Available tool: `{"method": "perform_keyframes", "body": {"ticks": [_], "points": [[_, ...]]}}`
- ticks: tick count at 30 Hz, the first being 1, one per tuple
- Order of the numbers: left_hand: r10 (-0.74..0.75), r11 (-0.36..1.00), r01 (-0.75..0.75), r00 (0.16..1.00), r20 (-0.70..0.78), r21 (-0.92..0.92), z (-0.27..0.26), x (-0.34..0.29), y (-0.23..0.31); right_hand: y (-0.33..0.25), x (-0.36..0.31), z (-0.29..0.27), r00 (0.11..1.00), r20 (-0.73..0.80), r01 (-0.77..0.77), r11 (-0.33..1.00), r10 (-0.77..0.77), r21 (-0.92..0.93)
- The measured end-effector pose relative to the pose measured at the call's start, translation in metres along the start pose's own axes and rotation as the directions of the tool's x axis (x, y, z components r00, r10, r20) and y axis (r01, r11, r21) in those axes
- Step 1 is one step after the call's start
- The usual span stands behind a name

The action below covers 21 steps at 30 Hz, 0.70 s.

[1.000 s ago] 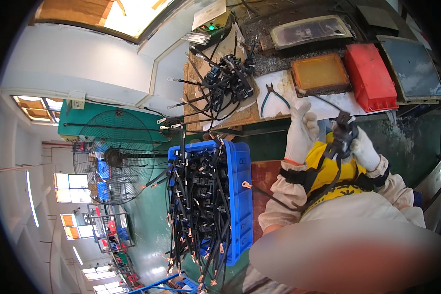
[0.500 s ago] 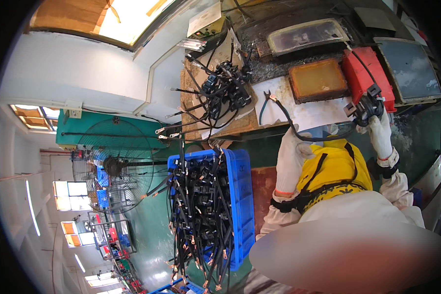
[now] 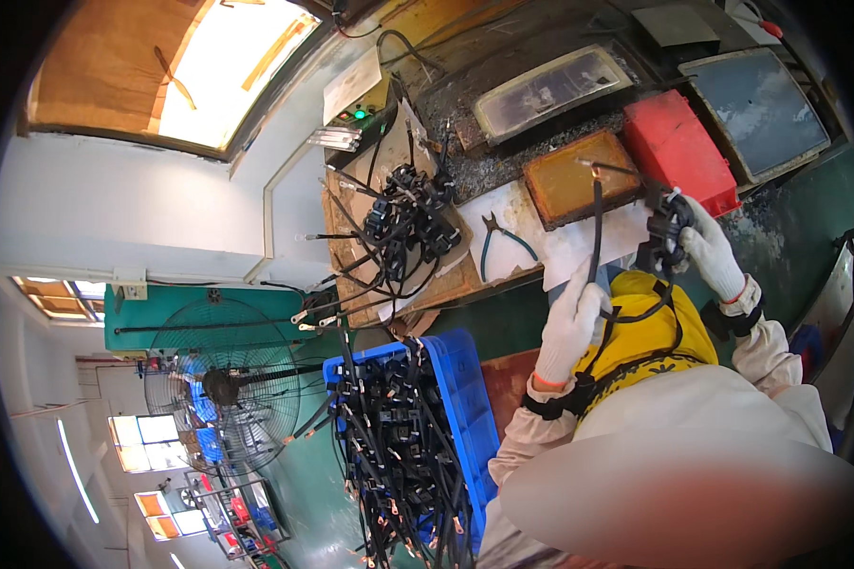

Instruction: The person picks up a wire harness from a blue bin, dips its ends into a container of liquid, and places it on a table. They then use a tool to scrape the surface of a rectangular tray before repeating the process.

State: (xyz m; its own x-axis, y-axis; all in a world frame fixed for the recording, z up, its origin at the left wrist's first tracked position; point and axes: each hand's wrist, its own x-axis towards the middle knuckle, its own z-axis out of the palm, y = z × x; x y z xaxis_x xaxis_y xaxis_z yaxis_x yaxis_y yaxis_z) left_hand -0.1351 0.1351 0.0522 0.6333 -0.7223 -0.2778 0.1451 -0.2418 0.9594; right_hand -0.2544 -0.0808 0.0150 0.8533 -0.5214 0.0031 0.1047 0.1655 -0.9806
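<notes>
Head view: white-gloved left hand (image 3: 572, 318) grips curved black cable (image 3: 596, 228)

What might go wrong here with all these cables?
The black cable in the left hand crosses the view of the amber tray; its copper tip might knock it. Cable ends stick out past the side of the blue crate, so they could perhaps get snagged.

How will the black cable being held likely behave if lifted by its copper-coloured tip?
The black cable is probably springy rather than limp: it runs nearly straight beyond the left hand, then curves smoothly between hands. The bulky black parts by the right hand may make that end heavier, so it could swing.
</notes>
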Motion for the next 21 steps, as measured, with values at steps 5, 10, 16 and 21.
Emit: {"method": "perform_keyframes", "body": {"ticks": [5, 10, 16, 21], "points": [[-0.104, 0.992, 0.101, 0.994, -0.037, -0.074, -0.004, 0.009, 0.004, 0.004, 0.002, 0.005, 0.996, -0.066, -0.067, 0.997, 0.064, -0.042], [-0.124, 0.991, 0.119, 0.988, -0.09, -0.065, -0.005, 0.021, 0.001, 0.005, 0.005, 0.002, 0.975, -0.111, -0.205, 0.974, 0.193, -0.101], [-0.199, 0.976, 0.186, 0.974, -0.111, -0.117, -0.008, 0.031, -0.007, 0.006, 0.01, 0.003, 0.958, -0.131, -0.274, 0.949, 0.256, -0.153], [-0.16, 0.985, 0.148, 0.975, -0.152, -0.087, -0.007, 0.035, -0.006, 0.007, 0.012, 0.006, 0.956, -0.15, -0.268, 0.958, 0.251, -0.102]]}}
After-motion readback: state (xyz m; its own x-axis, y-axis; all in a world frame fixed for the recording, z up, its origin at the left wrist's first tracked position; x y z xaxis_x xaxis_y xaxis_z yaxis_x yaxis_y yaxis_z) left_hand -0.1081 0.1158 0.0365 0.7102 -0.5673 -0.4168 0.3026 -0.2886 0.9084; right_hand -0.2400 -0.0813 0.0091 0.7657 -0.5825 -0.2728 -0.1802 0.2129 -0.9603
